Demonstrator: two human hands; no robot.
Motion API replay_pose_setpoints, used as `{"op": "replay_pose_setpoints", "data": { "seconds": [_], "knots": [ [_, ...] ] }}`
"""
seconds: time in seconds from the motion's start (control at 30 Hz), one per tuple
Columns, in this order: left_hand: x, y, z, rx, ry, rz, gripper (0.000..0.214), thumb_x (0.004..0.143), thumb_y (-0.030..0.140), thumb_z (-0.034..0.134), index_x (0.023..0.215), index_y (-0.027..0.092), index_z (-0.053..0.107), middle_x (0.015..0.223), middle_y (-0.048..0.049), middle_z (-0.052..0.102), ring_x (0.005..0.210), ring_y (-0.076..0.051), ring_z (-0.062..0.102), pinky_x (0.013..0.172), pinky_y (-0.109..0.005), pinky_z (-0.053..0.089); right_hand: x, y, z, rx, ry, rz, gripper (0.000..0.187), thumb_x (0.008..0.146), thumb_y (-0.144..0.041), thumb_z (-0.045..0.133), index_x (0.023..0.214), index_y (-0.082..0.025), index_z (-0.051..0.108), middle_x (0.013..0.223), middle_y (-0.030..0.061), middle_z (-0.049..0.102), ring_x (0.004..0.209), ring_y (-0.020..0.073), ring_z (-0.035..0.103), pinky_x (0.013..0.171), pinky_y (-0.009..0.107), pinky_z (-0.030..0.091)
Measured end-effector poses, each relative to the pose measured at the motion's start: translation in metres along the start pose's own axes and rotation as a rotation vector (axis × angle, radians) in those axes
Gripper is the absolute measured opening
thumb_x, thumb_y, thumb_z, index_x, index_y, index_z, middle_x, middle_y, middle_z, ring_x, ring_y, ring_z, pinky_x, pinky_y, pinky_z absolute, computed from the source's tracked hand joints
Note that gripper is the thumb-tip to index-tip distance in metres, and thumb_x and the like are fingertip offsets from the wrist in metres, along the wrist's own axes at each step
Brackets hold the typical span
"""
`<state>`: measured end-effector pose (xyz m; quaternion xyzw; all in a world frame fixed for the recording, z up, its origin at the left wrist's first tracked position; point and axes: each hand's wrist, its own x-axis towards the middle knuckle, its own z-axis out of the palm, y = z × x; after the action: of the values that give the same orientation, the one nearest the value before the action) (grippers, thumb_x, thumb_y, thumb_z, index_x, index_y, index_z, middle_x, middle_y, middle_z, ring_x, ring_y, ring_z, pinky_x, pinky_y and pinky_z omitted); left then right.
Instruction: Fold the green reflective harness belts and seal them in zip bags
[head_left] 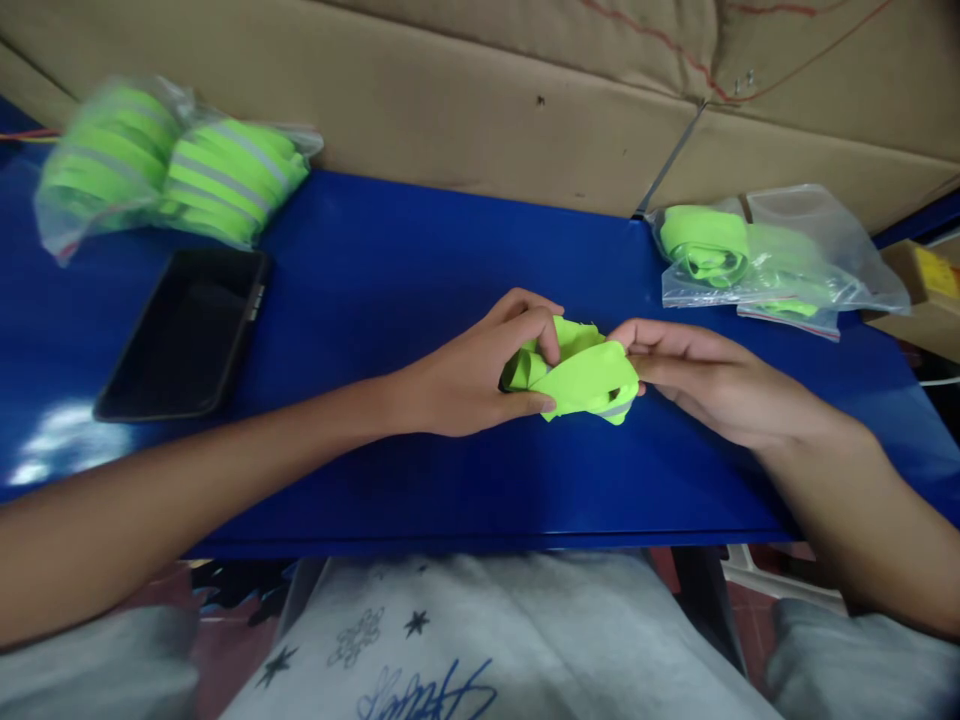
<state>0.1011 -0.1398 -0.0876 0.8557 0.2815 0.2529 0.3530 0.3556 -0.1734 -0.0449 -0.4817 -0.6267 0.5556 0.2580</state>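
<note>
A neon green fabric band point(581, 378) with a grey reflective stripe sits bunched up over the middle of the blue table point(390, 270). My left hand point(472, 375) grips its left side, thumb below and fingers curled over the top. My right hand point(705, 375) pinches its right end between thumb and fingers. Both hands hold the band just above the table surface.
A clear plastic bag of several rolled green bands point(161, 165) lies at the far left, with a black phone point(184, 335) in front of it. Another clear bag with green bands point(765, 255) lies at the far right. Cardboard point(525, 100) stands behind the table.
</note>
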Motion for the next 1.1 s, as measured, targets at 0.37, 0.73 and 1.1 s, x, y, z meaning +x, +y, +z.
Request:
{"op": "replay_pose_setpoints", "data": {
  "seconds": [0.37, 0.73, 1.1],
  "knots": [
    [-0.002, 0.0, 0.001, -0.039, -0.005, 0.012, 0.031, 0.084, 0.033, 0.079, 0.1, 0.023, 0.055, 0.138, -0.0119, 0.052, 0.141, -0.029, 0.047, 0.116, -0.051, 0.045, -0.016, -0.002, 0.006, -0.543, -0.005, -0.239, 0.009, 0.091, -0.016, 0.057, 0.094, -0.024, 0.056, 0.076, -0.004, 0.059, 0.06, 0.0112, 0.051, 0.055, 0.023, 0.041],
    [-0.006, 0.008, 0.01, -0.054, 0.013, 0.061, 0.019, 0.089, 0.022, 0.067, 0.1, 0.024, 0.053, 0.134, -0.0116, 0.053, 0.138, -0.025, 0.049, 0.111, -0.044, 0.049, -0.013, -0.001, 0.006, -0.757, 0.196, -0.453, 0.02, 0.104, -0.032, 0.054, 0.12, -0.025, 0.063, 0.104, 0.0038, 0.073, 0.088, 0.0185, 0.07, 0.079, 0.032, 0.054],
    [-0.006, 0.015, 0.008, -0.114, 0.071, 0.009, 0.014, 0.089, 0.023, 0.064, 0.083, 0.02, 0.052, 0.12, -0.008, 0.061, 0.127, -0.023, 0.057, 0.103, -0.037, 0.05, -0.021, 0.005, 0.022, -0.919, 0.116, -0.575, 0.051, 0.089, -0.054, 0.075, 0.123, -0.021, 0.057, 0.118, 0.012, 0.066, 0.11, 0.0293, 0.063, 0.092, 0.045, 0.05]
  ]
}}
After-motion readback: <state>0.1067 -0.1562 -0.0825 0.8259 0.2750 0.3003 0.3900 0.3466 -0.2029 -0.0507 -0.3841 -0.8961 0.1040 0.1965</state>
